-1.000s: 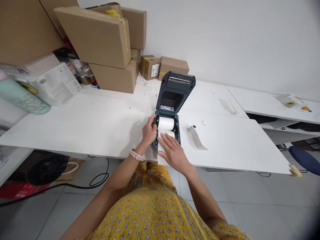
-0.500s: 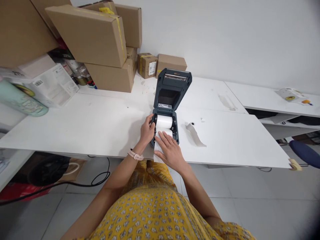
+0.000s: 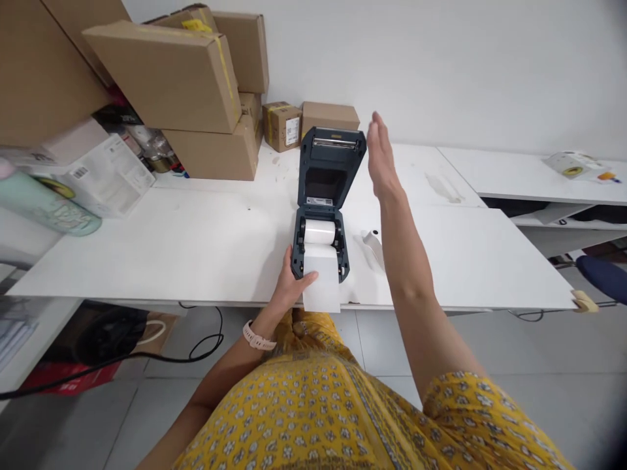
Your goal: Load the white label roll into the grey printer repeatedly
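A dark label printer [image 3: 296, 235] stands on the white table with its lid [image 3: 333, 156] raised. Inside lies a white label roll [image 3: 319, 232], its paper strip [image 3: 322, 287] running out over the printer's front and past the table edge. My left hand [image 3: 290, 282] grips the printer's front left corner, the thumb lying on the strip and the other fingers along the side, partly hidden. Beside the lid's upper right corner, my right hand [image 3: 381, 156] is raised with fingers stretched out and nothing in it; I cannot tell whether it touches the lid.
A small curled paper roll [image 3: 373, 243] lies right of the printer, partly behind my right forearm. Cardboard boxes [image 3: 166, 78] are stacked at the back left, with two smaller boxes [image 3: 330, 116] behind the printer. A mint bottle [image 3: 49, 199] lies at far left.
My right hand has left the paper strip and risen to the right of the lid. My left hand has slid down to the front left corner, its thumb now over the strip.
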Motion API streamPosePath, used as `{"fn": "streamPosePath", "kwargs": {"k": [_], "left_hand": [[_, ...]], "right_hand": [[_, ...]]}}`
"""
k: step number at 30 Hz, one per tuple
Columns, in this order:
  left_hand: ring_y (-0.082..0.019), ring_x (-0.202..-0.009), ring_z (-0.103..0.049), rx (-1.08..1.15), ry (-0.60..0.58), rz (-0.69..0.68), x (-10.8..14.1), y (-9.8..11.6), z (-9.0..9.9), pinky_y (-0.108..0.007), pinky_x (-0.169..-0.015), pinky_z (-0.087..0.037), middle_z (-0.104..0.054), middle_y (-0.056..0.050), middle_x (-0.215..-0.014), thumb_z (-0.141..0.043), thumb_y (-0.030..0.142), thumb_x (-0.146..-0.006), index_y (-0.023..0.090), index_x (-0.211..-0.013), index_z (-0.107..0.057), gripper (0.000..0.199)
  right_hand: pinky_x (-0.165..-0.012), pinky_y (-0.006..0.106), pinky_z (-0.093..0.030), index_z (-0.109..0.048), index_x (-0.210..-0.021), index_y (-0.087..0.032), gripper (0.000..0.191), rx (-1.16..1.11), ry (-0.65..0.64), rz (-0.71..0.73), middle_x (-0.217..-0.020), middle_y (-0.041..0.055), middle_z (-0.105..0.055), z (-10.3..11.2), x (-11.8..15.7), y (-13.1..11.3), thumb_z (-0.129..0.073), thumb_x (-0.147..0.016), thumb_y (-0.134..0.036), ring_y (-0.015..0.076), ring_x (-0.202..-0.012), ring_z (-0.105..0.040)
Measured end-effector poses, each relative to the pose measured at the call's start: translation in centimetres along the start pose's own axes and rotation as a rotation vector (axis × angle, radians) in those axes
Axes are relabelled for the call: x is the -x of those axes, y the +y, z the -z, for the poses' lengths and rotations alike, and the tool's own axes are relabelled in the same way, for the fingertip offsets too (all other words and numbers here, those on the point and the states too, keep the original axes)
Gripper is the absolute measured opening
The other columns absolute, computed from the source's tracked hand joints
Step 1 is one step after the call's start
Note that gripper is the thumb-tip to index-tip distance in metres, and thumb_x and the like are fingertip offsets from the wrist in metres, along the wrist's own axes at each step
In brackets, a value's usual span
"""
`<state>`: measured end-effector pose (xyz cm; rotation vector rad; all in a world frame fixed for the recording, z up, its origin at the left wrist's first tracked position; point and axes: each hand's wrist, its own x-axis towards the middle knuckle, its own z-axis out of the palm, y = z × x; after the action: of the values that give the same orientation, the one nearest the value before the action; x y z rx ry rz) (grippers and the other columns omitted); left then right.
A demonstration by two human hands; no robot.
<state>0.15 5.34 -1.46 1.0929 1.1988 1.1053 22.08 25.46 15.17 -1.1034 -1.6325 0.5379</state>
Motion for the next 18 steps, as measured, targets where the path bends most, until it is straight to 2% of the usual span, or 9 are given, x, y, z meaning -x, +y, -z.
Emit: {"fn": "streamPosePath", "kwargs": {"k": [2,4,6,9,11,13,15,18], "left_hand": [[-0.033,-0.151,-0.034,0.024,-0.01,0.005,0.4,0.0,0.1,-0.047,-0.121,-0.037,-0.028,-0.016,-0.167,-0.083,0.051,-0.072,0.024,-0.162,-0.007,0.121],[-0.033,-0.153,-0.032,0.04,-0.003,-0.004,0.9,-0.1,0.2,-0.047,-0.122,-0.035,-0.023,-0.015,-0.169,-0.083,0.051,-0.071,0.025,-0.162,-0.007,0.122],[-0.034,-0.152,-0.033,0.048,-0.001,-0.012,1.4,-0.4,0.2,-0.049,-0.123,-0.033,-0.019,-0.015,-0.17,-0.082,0.052,-0.073,0.027,-0.162,-0.006,0.119],[-0.033,-0.151,-0.034,0.032,-0.018,-0.036,2.0,-0.8,0.4,-0.05,-0.123,-0.031,-0.016,-0.016,-0.17,-0.08,0.054,-0.074,0.029,-0.162,-0.005,0.118],[-0.033,-0.153,-0.03,0.019,-0.028,-0.066,2.2,-0.8,0.4,-0.05,-0.125,-0.028,-0.016,-0.017,-0.17,-0.081,0.057,-0.072,0.029,-0.162,-0.005,0.121],[-0.032,-0.157,-0.022,0.015,0.002,-0.095,2.2,-0.4,0.4,-0.049,-0.127,-0.024,-0.013,-0.017,-0.171,-0.079,0.061,-0.072,0.028,-0.162,-0.007,0.12],[-0.03,-0.159,-0.012,0.004,0.066,-0.113,1.9,0.4,0.2,-0.048,-0.129,-0.02,-0.008,-0.012,-0.173,-0.071,0.064,-0.079,0.031,-0.162,-0.01,0.108],[-0.027,-0.16,-0.007,-0.015,0.139,-0.101,0.5,1.9,-0.4,-0.046,-0.129,-0.019,-0.006,-0.006,-0.173,-0.063,0.063,-0.087,0.034,-0.161,-0.014,0.093]], "right_hand": [[-0.124,0.039,-0.032,-0.045,-0.148,-0.022,0.078,-0.072,-0.081,-0.096,-0.157,0.0052,-0.048,-0.9,-2.2,0.2,-0.017,-0.098,-0.074,0.0177,-0.148,-0.039],[-0.122,0.037,-0.034,-0.053,-0.141,-0.021,0.081,-0.103,-0.06,-0.078,-0.15,0.0049,-0.055,-1.4,-1.4,-0.3,-0.015,-0.096,-0.076,0.0169,-0.141,-0.047],[-0.119,0.038,-0.039,-0.062,-0.13,-0.023,0.074,-0.087,0.043,0.038,-0.139,0.0031,-0.064,-1.6,2.3,-1.3,-0.02,-0.097,-0.075,0.0185,-0.132,-0.054],[-0.115,0.047,-0.043,-0.068,-0.122,-0.026,0.057,0.002,0.156,0.152,-0.129,0.0044,-0.068,-1.9,10.9,-2.4,-0.027,-0.104,-0.062,0.0247,-0.129,-0.058],[-0.118,0.052,-0.04,-0.065,-0.128,-0.031,0.047,0.088,0.123,0.166,-0.136,0.0042,-0.066,-2.7,16.8,-2.4,-0.031,-0.105,-0.054,0.0266,-0.135,-0.054],[-0.119,0.057,-0.038,-0.064,-0.132,-0.033,0.043,0.163,0.049,0.127,-0.139,0.005,-0.064,-3.6,21.4,-1.8,-0.035,-0.104,-0.047,0.0279,-0.142,-0.049],[-0.12,0.06,-0.035,-0.065,-0.132,-0.032,0.041,0.2,0.029,0.069,-0.139,0.0053,-0.064,-4.5,24.1,-1.1,-0.036,-0.104,-0.042,0.0286,-0.146,-0.045],[-0.121,0.063,-0.032,-0.069,-0.122,-0.033,0.038,0.179,0.126,-0.002,-0.127,0.0047,-0.072,-5.2,25.1,-0.3,-0.036,-0.104,-0.04,0.0279,-0.139,-0.052]]}}
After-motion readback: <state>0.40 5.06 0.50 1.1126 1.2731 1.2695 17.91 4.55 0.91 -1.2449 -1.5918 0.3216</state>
